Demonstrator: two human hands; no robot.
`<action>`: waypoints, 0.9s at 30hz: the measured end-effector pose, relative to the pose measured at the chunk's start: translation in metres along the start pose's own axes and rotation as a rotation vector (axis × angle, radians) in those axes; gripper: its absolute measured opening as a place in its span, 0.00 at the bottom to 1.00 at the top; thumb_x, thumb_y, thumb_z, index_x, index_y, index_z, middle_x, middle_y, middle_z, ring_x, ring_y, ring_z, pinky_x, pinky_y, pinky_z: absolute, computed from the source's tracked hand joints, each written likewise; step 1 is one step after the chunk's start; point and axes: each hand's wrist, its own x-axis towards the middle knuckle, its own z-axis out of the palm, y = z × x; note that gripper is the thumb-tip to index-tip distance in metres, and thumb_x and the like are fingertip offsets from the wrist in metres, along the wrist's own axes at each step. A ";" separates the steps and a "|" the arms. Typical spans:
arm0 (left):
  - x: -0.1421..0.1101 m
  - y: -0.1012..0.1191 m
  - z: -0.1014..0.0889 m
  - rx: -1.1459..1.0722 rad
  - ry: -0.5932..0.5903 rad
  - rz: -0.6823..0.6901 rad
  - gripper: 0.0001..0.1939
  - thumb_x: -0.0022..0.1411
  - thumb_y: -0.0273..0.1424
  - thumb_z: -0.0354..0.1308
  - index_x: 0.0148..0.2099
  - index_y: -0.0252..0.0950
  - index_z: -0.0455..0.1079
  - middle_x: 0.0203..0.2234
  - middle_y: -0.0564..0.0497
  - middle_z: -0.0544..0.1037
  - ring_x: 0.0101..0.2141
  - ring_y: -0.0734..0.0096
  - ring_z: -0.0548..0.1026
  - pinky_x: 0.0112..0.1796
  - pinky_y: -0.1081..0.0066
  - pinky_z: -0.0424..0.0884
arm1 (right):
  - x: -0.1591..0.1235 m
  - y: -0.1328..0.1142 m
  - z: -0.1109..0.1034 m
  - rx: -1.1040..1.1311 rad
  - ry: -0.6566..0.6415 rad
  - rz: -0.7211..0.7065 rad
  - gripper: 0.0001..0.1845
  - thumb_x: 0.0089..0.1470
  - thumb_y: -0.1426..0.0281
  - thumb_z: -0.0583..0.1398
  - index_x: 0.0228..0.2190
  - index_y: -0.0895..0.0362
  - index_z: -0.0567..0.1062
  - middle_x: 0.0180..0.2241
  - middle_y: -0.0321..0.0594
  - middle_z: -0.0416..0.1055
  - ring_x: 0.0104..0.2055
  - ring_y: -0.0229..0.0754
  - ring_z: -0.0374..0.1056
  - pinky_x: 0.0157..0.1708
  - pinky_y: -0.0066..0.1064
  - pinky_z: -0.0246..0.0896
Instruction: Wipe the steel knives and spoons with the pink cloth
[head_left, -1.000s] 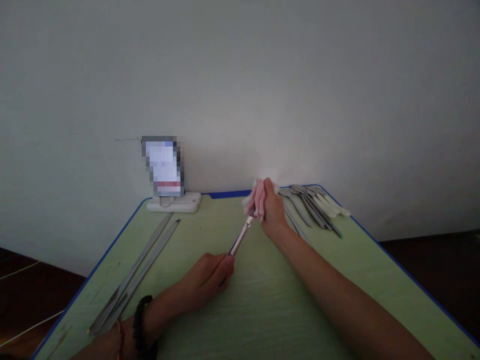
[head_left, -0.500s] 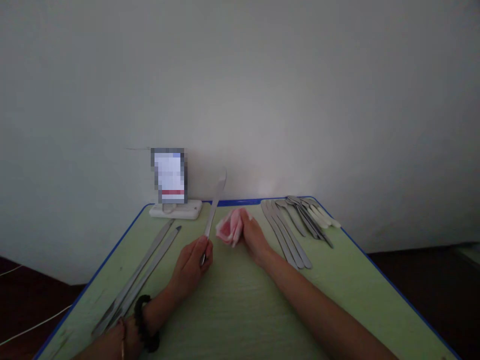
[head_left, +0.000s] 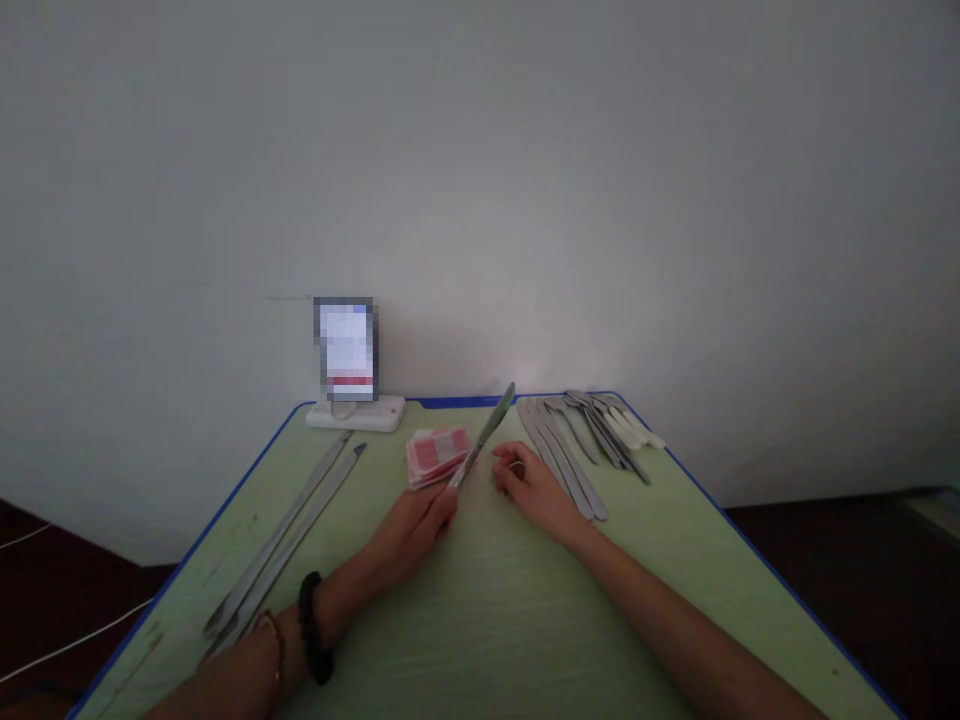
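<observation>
My left hand (head_left: 417, 516) grips the handle of a metal table knife (head_left: 484, 436), whose blade points up and to the right over a green table (head_left: 480, 620). A folded pink and white cloth (head_left: 435, 455) lies flat on the table just left of the blade. My right hand (head_left: 529, 484) rests on the table to the right of the knife, fingers loosely curled with nothing in them. It lies close to a row of knives (head_left: 559, 455).
Two long knives (head_left: 289, 535) lie along the left side of the table. Several pieces of cutlery (head_left: 607, 425), some with white handles, are piled at the back right. A phone on a white stand (head_left: 349, 375) sits at the back edge against the wall.
My right hand has let go of the pink cloth, which now lies on the table. The knife in my left hand has swung from upright to lean right.
</observation>
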 end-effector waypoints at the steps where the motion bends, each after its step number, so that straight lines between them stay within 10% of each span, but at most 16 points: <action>1: -0.001 0.002 0.003 0.077 -0.019 0.004 0.23 0.68 0.42 0.35 0.24 0.39 0.57 0.17 0.55 0.66 0.21 0.71 0.65 0.26 0.72 0.60 | -0.004 0.001 -0.005 0.010 -0.017 0.016 0.05 0.49 0.71 0.59 0.32 0.55 0.71 0.22 0.31 0.67 0.22 0.36 0.63 0.25 0.29 0.58; 10: 0.015 0.041 0.028 0.841 -0.137 -0.081 0.24 0.71 0.34 0.33 0.41 0.31 0.71 0.30 0.40 0.80 0.31 0.57 0.79 0.31 0.65 0.69 | -0.026 -0.003 -0.053 -0.549 0.023 -0.256 0.05 0.53 0.73 0.55 0.27 0.54 0.69 0.26 0.40 0.70 0.29 0.44 0.66 0.32 0.36 0.58; 15: 0.035 0.057 0.049 0.924 -0.150 -0.102 0.21 0.70 0.28 0.39 0.41 0.28 0.74 0.32 0.35 0.80 0.31 0.51 0.79 0.28 0.62 0.70 | -0.029 0.008 -0.086 -0.951 0.085 -0.421 0.10 0.56 0.69 0.54 0.38 0.58 0.73 0.41 0.49 0.72 0.45 0.51 0.65 0.45 0.44 0.57; 27: 0.058 0.075 0.058 0.987 -0.168 -0.007 0.27 0.70 0.38 0.39 0.37 0.27 0.76 0.28 0.36 0.80 0.30 0.52 0.78 0.30 0.59 0.71 | -0.028 0.022 -0.096 -0.964 -0.022 -0.437 0.18 0.61 0.66 0.52 0.47 0.61 0.72 0.49 0.50 0.71 0.53 0.50 0.64 0.54 0.45 0.58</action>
